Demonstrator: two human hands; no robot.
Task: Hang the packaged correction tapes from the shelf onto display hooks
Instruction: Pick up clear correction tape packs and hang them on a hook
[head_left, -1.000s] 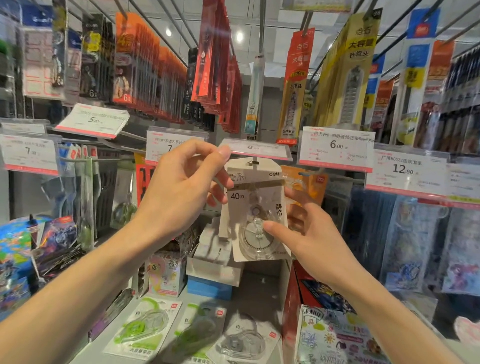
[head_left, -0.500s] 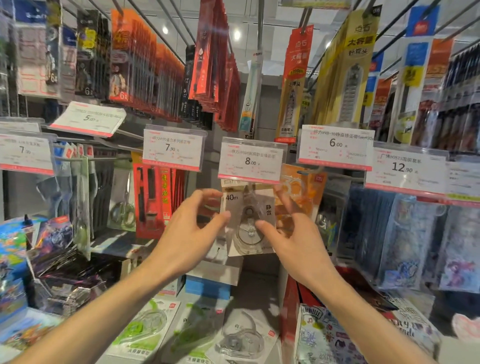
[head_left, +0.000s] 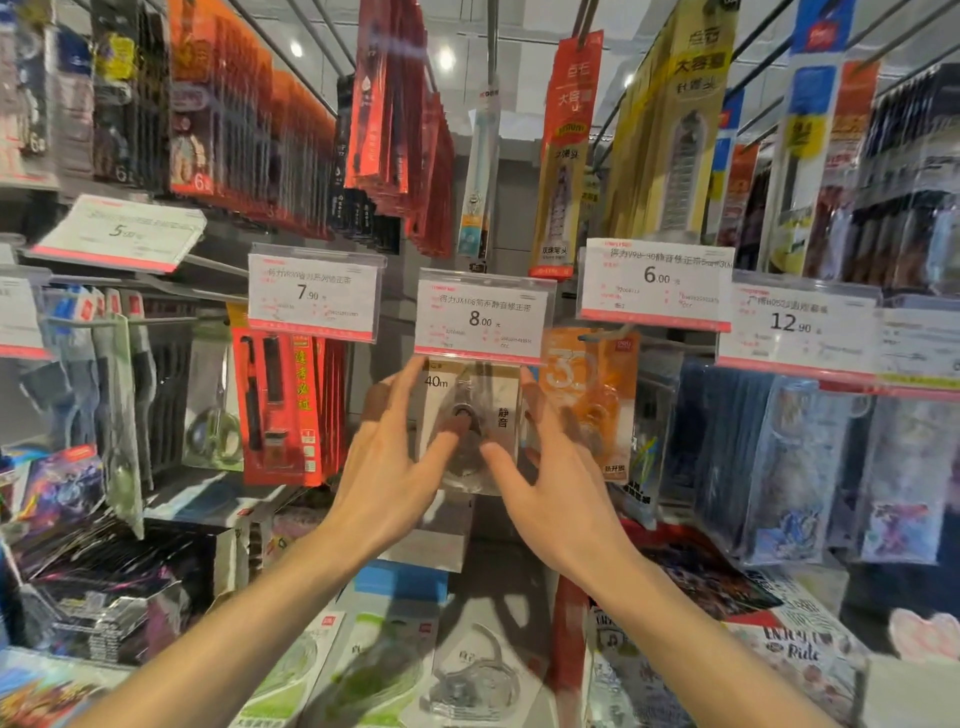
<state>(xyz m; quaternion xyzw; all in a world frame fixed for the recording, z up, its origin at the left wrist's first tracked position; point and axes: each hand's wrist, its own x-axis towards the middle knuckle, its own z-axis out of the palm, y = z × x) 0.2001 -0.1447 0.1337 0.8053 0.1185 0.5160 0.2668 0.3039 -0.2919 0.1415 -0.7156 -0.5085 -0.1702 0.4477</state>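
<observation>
Hands (head_left: 395, 467) lower, off "40m" pack (head_left: 470, 415)

The correction tape pack (head_left: 470, 415) before my fingers is matt printed card under a clear, glossy plastic blister. The price tag (head_left: 483, 317) above it is white paper in a transparent plastic holder. Packs on the shelf (head_left: 470, 675) below show the same shiny blisters. The overhead hooks (head_left: 283, 49) look like bare metal.

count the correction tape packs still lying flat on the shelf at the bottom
3 in view: a green-and-white pack on the left, a blurred green one in the middle, and a grey-and-white one on the right. More may sit below the frame or under the arms.
</observation>
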